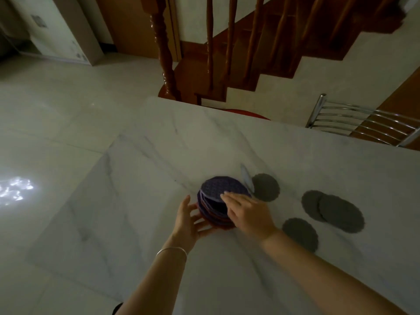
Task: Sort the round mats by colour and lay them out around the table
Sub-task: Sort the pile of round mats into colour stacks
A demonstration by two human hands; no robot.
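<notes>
Stack of round mats (216, 205) is cradled between both hands on the white marbled table (159, 178). Left hand (188, 220) is cupped against its near-left side, fingers spread. Right hand (246, 212) lies over the top, fingers (229, 196) loosely extended, lifting the edge of the purple woven top mat (221, 187). Four grey scalloped mats (266, 187) are laid flat right of the fingers, two overlapping. Lower layers, purple and reddish, are blurred.
</notes>
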